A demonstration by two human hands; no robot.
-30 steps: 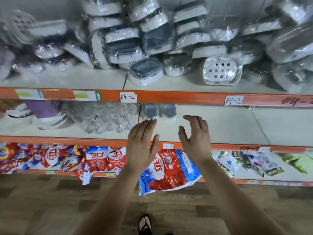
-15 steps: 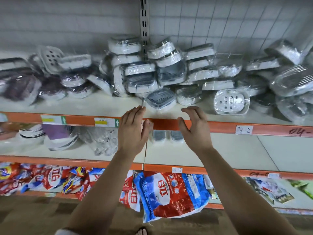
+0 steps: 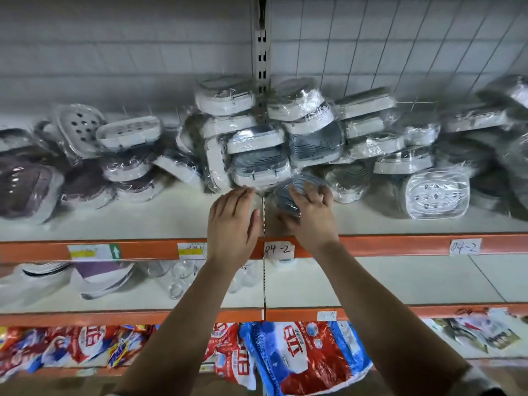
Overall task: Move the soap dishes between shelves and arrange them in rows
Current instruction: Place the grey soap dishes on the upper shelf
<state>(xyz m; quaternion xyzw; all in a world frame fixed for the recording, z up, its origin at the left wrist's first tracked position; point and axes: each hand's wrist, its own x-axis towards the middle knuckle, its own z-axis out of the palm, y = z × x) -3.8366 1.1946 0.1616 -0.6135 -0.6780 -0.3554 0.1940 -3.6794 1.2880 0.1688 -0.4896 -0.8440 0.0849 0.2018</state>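
R hand (image 3: 313, 217) has fingers + thumb curled round the grey soap dish (image 3: 284, 200), near the top shelf (image 3: 143, 221) front edge. L hand (image 3: 231, 221) just beside it, flat, holding nothing.

We see through one camera worn on the person's head. It looks forward and a little down, straight at the shelves. The view is wide, so the edges bend. The top shelf (image 3: 143, 224) and its pile of wrapped soap dishes (image 3: 257, 155) fill the middle, an arm's reach away. Both arms come up from the bottom. The left hand (image 3: 231, 221) and the right hand (image 3: 313, 215), which grips a grey soap dish (image 3: 288, 195), sit in the center. The back wall (image 3: 400, 38) is above, and the middle shelf (image 3: 400, 281) and washing powder bags (image 3: 300, 355) are below.
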